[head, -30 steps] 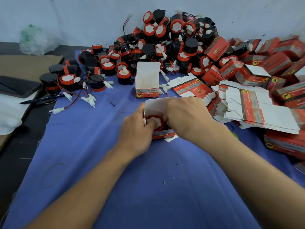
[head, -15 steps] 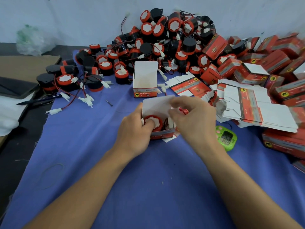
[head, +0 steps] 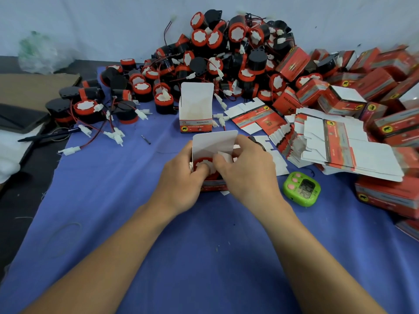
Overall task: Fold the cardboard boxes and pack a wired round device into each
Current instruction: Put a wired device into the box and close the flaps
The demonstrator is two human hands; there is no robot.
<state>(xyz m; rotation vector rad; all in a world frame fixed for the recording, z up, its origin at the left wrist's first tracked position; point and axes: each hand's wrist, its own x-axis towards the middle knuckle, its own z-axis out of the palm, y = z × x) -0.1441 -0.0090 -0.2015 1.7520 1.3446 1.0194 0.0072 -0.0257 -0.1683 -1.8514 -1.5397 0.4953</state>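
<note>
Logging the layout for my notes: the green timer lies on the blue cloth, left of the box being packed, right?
Wrong side. In the head view the green timer lies on the blue cloth right of the box being packed, not left.

One camera on my head faces forward and down, close over the blue cloth table cover (head: 204,257); my left hand (head: 181,180) and right hand (head: 247,175) sit mid-cloth, a pale wall (head: 90,19) beyond its far edge.

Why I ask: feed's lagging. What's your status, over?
Left hand grips box, lid up. Round device seated inside. Right hand pinches white piece at box mouth. Nothing in the way.
</note>
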